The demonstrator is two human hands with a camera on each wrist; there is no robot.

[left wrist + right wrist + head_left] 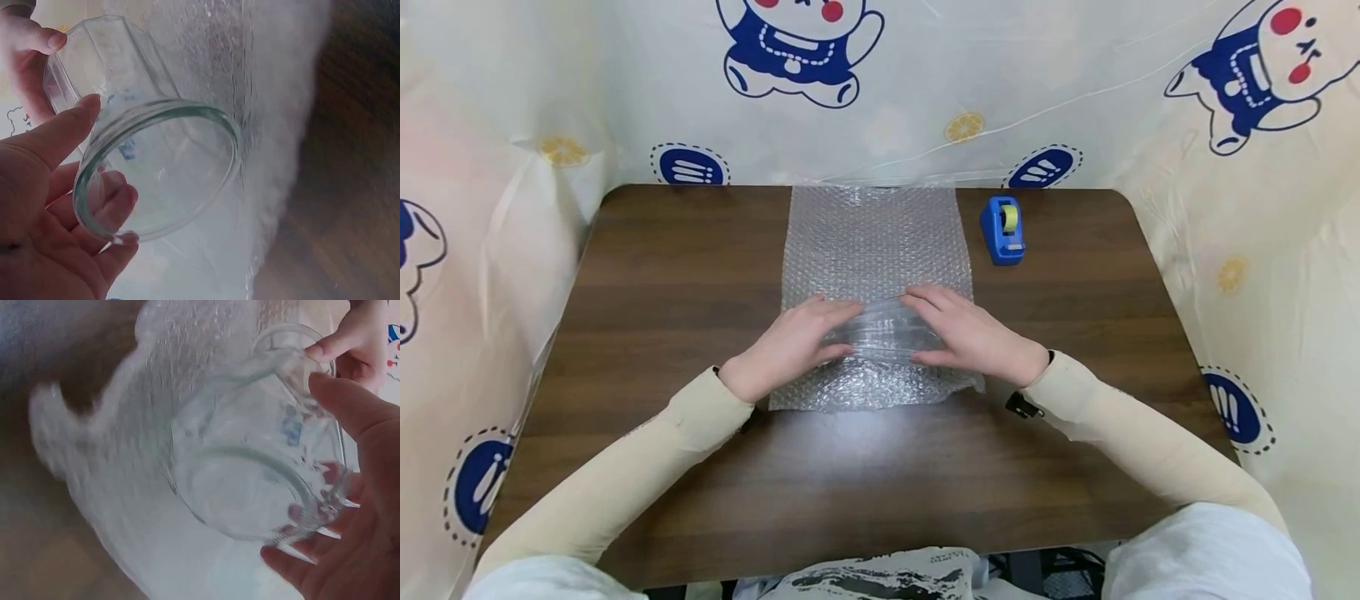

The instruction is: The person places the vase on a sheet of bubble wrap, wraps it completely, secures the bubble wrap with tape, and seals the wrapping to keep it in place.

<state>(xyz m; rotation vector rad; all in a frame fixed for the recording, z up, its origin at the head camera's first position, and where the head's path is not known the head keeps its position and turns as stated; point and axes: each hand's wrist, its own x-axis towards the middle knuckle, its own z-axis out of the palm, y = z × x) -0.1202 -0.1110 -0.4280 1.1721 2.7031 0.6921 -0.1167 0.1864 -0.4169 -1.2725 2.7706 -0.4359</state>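
A clear glass vessel (pixel 887 330) is being held on its side by a person's two hands, over the nearer half of a sheet of bubble wrap (pixel 876 242); whether the glass is also being supported by the sheet cannot be told. The round, open rim end is being gripped by the left hand (pixel 797 340), its fingers (pixel 844 310) being kept partly spread and curved around the wall, with the thumb opposite. The faceted base end is being gripped by the right hand (pixel 977 337) in the same way, its fingers being parted just as wide as the glass and bent around it. The bubble wrap is being laid flat across the brown tabletop (pixel 685 250), its far end reaching the far edge. To its right, near that edge, a roll of yellow tape (pixel 1010 218) is being held by a blue dispenser (pixel 1003 243). Both forearms are being covered by cream sleeves (pixel 625 467).
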